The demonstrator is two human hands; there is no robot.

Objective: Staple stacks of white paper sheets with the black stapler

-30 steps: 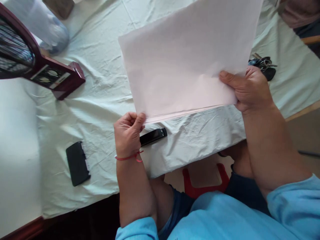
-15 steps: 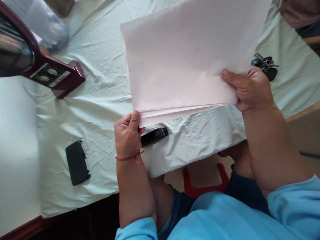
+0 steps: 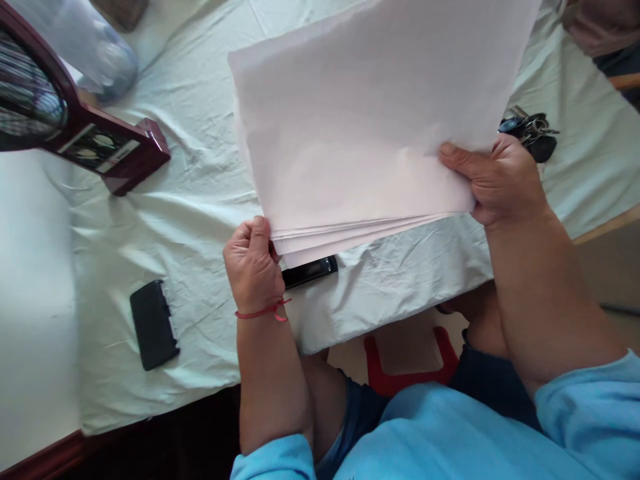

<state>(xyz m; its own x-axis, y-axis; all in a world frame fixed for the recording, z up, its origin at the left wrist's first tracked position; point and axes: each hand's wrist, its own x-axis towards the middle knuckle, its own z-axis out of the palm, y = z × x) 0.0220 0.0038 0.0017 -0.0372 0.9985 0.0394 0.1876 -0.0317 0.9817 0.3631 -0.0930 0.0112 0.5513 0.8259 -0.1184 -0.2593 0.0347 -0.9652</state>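
Several large white paper sheets (image 3: 370, 127) are held in a stack above the table, their near edges fanned slightly apart. My left hand (image 3: 253, 263), with a red string on the wrist, pinches the near left corner of the sheets. On the right side my right hand (image 3: 500, 177) grips the stack, thumb lying on top and the other fingers hidden underneath. Partly covered by the paper and my left hand, a black phone-like device (image 3: 313, 271) lies on the cloth. The far edge of the paper runs out of view.
A pale cloth (image 3: 200, 167) covers the table. At the left stand a dark red table fan (image 3: 125, 157) and a clear plastic bag (image 3: 107, 63). A black case (image 3: 154, 325) lies near the front left. Keys (image 3: 535, 133) rest beyond my right hand. A red stool (image 3: 413, 380) shows below.
My left hand has shifted slightly left, and the sheets' near left corner has moved with it. More sheet edges show fanned out. My right hand has hardly moved.
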